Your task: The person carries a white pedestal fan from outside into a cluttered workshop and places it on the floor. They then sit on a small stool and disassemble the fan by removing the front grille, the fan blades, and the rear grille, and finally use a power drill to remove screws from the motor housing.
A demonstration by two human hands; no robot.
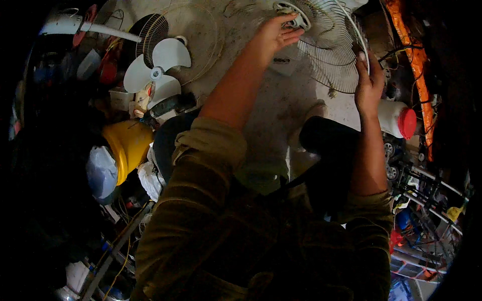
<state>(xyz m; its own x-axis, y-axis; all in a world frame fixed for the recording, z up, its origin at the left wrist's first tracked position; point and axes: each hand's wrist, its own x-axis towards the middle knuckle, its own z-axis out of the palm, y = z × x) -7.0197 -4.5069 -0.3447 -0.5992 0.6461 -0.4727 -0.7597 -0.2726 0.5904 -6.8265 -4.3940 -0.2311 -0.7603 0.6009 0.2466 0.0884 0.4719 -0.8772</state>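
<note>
At the top of the head view a fan's wire grille (329, 62) stands tilted, with a pale rim on its right side. My right hand (369, 83) is closed round that rim, thumb on the near face. My left hand (276, 36) reaches to the grille's pale round centre piece (305, 21); its fingers are apart and stretched out, some touching or very near the piece's lower left edge. Left of my arm, a white three-bladed fan propeller (157, 73) lies on the floor, beside another wire grille (221, 37).
A yellow bucket (131, 143) lies on its side at left, near a white plastic bag (150, 175). To the right are a white container with a red lid (406, 123), an orange upright post (415, 60) and cluttered metal frames (432, 200). My knees flank the concrete floor (273, 110).
</note>
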